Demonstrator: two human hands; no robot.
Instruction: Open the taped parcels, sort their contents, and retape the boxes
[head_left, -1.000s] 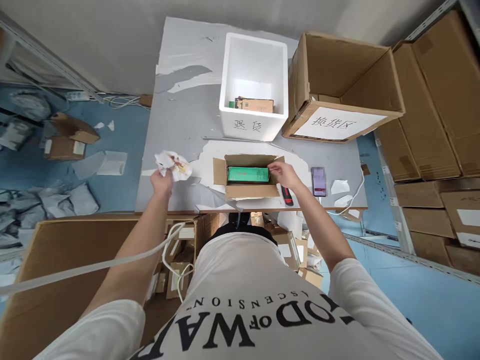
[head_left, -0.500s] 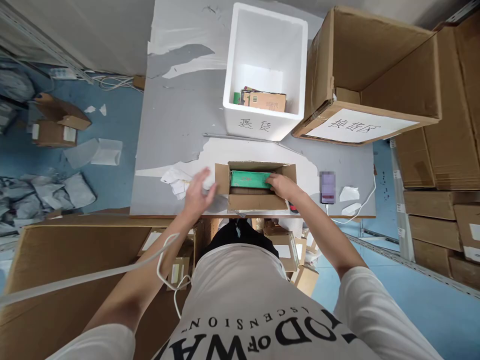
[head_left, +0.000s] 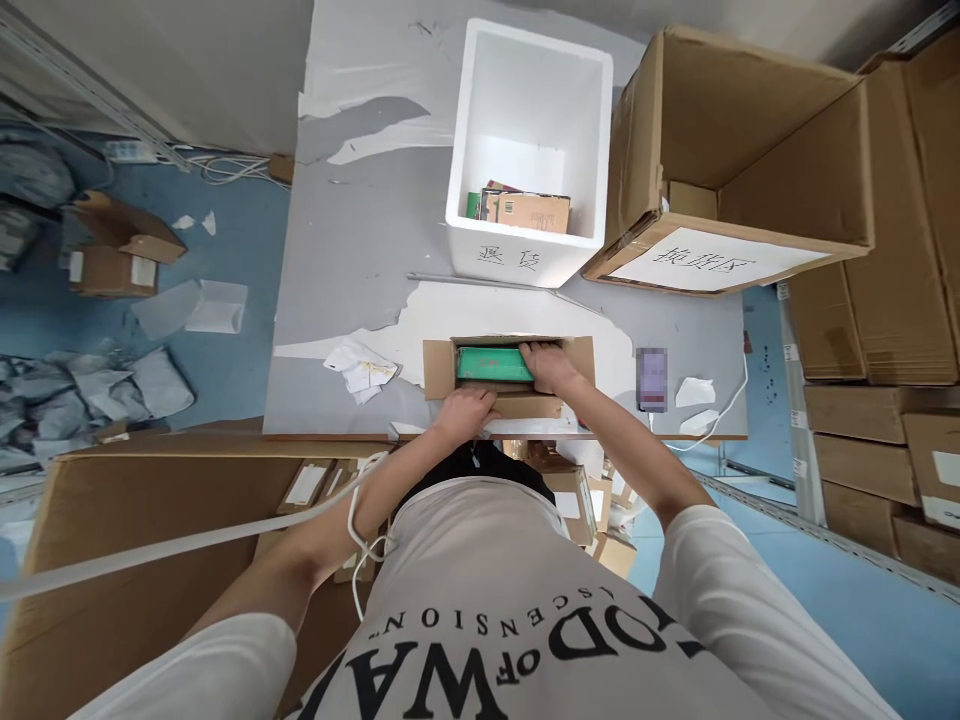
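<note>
A small open cardboard box (head_left: pixel 437 370) sits at the table's near edge with its flaps folded out. Inside it lies a long green box (head_left: pixel 491 364) with faint print on top. My right hand (head_left: pixel 551 368) reaches into the cardboard box, its fingers closed on the right end of the green box, which they partly cover. My left hand (head_left: pixel 466 413) is closed over the near side of the cardboard box, at its left part; its thumb is hidden. A crumpled white paper (head_left: pixel 361 368) lies to the left of the cardboard box.
A white foam bin (head_left: pixel 491 262) with several small boxes in it stands behind, beside a large open carton (head_left: pixel 637 150) with a handwritten sign. To the right lie a phone (head_left: pixel 652 378) on a white cable and white scraps (head_left: pixel 695 391). A big carton (head_left: pixel 150 540) stands below left.
My left hand has moved right, from beside the crumpled paper to the near side of the cardboard box. My right hand has reached a little further left along the green box.
</note>
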